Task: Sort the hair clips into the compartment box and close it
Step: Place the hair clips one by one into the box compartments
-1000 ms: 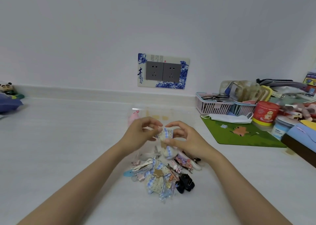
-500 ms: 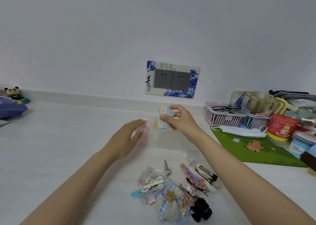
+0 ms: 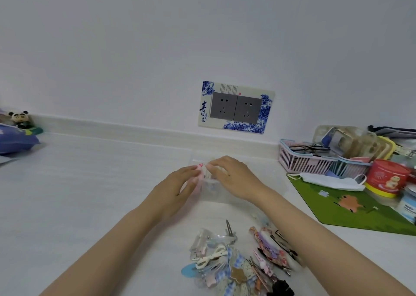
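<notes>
A clear compartment box (image 3: 221,197) stands on the white counter near the wall, hard to make out. My left hand (image 3: 173,189) is at its left edge, pinching a small pink hair clip (image 3: 199,166). Fingers bent down, my right hand (image 3: 231,177) hovers over the box, its fingertips right beside the pink clip. A bluish blur (image 3: 210,186) shows inside the box under that hand. A pile of several mixed hair clips (image 3: 238,262) lies in front of me, between my forearms.
A pink basket (image 3: 301,160), a face mask (image 3: 331,180), a green mat (image 3: 351,207) and a red tin (image 3: 389,176) crowd the right. A panda figure (image 3: 20,117) and a blue bag (image 3: 13,138) sit far left. A double socket (image 3: 236,107) is on the wall.
My right hand carried the blue-and-white bow clip from the pile to the box, and the bow no longer shows in it. My left hand reached the pink clip by the box and took it.
</notes>
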A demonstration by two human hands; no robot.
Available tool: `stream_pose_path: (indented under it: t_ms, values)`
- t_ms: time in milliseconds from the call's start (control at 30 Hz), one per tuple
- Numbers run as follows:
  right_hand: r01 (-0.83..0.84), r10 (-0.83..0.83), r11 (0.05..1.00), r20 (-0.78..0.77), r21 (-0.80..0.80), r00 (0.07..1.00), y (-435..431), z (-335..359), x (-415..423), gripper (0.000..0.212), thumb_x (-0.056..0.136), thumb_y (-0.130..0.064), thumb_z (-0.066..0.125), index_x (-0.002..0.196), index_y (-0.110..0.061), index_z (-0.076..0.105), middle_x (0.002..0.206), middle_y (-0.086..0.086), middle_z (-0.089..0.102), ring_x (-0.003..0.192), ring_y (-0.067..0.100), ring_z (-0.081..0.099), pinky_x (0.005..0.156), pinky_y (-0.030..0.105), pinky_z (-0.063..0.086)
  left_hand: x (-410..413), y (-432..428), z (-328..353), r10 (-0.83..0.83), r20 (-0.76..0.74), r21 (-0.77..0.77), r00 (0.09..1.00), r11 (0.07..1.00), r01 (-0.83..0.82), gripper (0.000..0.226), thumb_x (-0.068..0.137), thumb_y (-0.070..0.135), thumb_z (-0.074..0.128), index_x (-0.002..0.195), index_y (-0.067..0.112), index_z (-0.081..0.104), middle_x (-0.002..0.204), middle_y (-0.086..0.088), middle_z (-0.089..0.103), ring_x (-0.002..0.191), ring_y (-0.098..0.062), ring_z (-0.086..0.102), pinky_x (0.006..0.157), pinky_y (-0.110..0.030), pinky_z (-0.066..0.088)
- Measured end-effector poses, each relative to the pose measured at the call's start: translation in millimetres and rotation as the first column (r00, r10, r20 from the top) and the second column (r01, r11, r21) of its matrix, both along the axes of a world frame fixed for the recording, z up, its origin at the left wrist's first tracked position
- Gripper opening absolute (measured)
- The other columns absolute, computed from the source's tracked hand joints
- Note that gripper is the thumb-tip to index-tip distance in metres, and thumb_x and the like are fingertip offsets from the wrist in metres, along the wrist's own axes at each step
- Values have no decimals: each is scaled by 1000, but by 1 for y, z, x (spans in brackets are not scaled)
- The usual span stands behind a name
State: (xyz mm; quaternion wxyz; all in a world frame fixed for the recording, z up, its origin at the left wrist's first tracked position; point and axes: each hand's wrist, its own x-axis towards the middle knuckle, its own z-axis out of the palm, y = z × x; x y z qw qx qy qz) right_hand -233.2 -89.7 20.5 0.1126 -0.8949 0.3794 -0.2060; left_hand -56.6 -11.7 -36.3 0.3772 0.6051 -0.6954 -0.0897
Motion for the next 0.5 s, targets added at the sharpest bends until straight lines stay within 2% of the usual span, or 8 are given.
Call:
stream_pose_path:
  t_ms: [100,200,267,367,500]
  values:
    - [-61,50,994,-117,-93,992,7,-6,-13,48,96,-51,31,101,-19,67,107,1,67,106,19,55,99,33,32,-1,0,-1,-1,-1,-8,1000,1000,1,65,81,65,18,132,36,47,144,21,40,133,-1,36,110,-30,32]
    - [-118,79,980,-234,-158,969,7,-11,-14,61,90,-60,26,112,-19,65,119,-2,60,115,15,47,105,30,25,-2,1,0,5,10,-6,1000,1000,-5,67,81,64,17,132,34,47,144,20,40,132,-2,38,109,-31,34]
    - [-107,77,987,-232,-117,970,7,-9,-13,50,95,-52,33,118,-19,62,125,-1,56,121,16,42,104,27,20,-3,2,2,7,18,7,1000,1000,-7,69,79,65,17,133,33,47,144,19,40,132,-3,37,109,-31,33]
    - [-105,92,992,-171,-69,981,14,-6,-19,42,97,-46,35,123,-22,58,132,-3,52,127,14,39,102,21,17,-2,8,8,23,61,16,998,1000,-24,71,77,66,17,135,35,43,146,17,38,135,-6,34,111,-33,31]
    - [-134,130,991,128,27,983,38,-1,-47,39,93,-48,39,120,-28,59,127,-13,52,122,0,43,105,17,26,-9,24,30,56,139,-86,989,995,-45,63,80,63,30,134,35,44,143,15,43,132,-6,36,105,-29,33]
